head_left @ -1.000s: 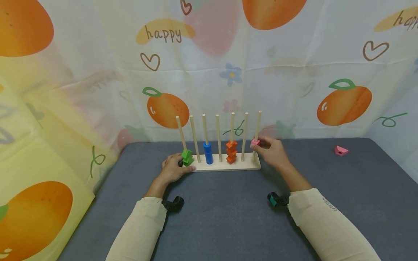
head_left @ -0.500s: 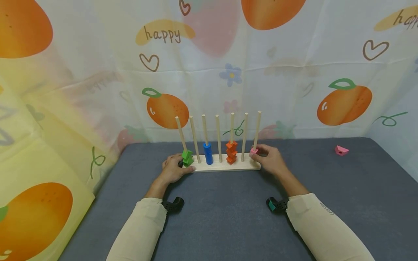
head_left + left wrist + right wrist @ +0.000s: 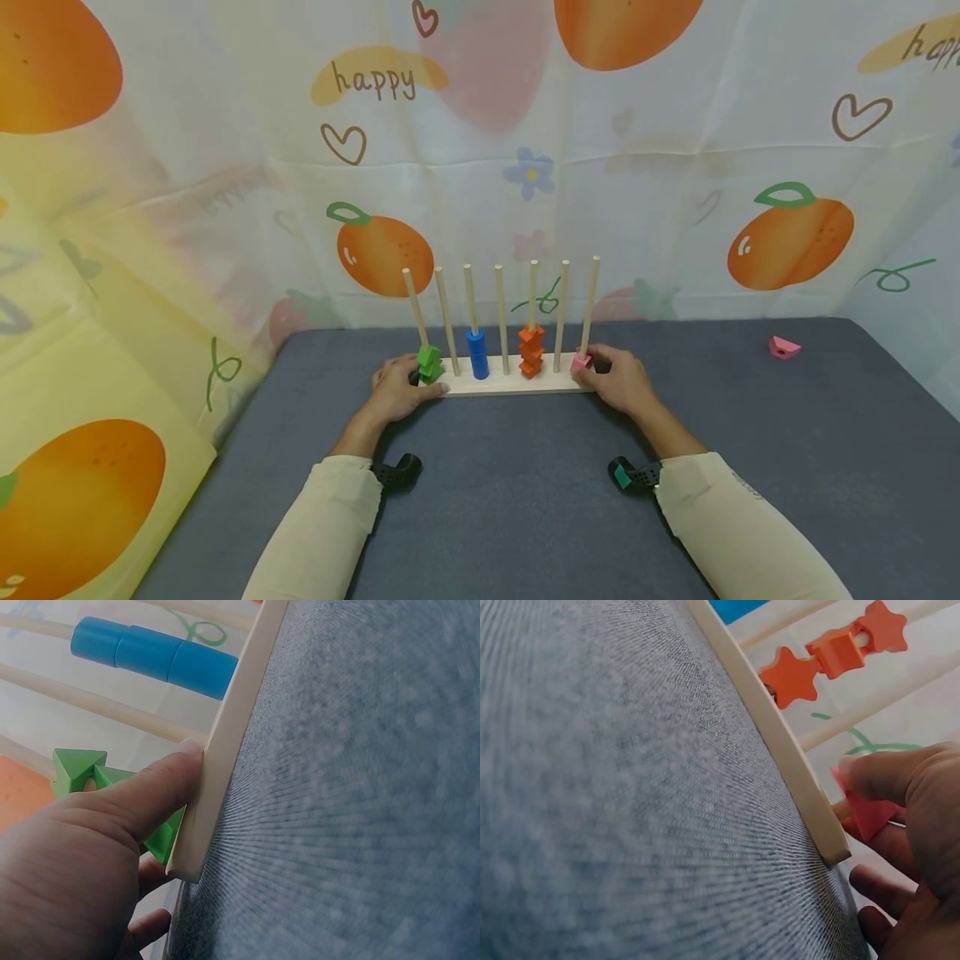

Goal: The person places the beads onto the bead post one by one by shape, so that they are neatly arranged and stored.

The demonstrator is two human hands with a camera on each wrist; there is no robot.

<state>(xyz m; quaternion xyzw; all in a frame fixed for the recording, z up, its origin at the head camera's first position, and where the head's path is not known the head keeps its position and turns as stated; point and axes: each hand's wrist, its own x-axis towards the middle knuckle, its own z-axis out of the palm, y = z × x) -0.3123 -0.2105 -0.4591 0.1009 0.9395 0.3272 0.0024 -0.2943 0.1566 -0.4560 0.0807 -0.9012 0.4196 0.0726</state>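
Note:
A wooden peg board (image 3: 517, 385) with several upright pegs stands near the back of the table. My left hand (image 3: 395, 390) grips its left end, the thumb (image 3: 161, 784) lying against the base and the other fingers partly hidden behind. Beside that thumb, green triangular blocks (image 3: 430, 365) sit on the leftmost peg. On the rightmost peg, low and just above the base, is a pink triangular block (image 3: 866, 814). My right hand (image 3: 624, 382) pinches this block between thumb and fingers. Blue cylinders (image 3: 477, 354) and orange star-shaped blocks (image 3: 531, 354) are stacked on two pegs in between.
Another pink block (image 3: 783, 347) lies loose on the dark grey tabletop (image 3: 510, 492), far to the right. A fruit-printed cloth (image 3: 637, 167) hangs right behind the table. Yellow printed cloth (image 3: 82, 383) borders the left side.
My right hand has slid the pink triangular block down the rightmost peg, from partway up to just above the base. The left hand has stayed at the board's left end.

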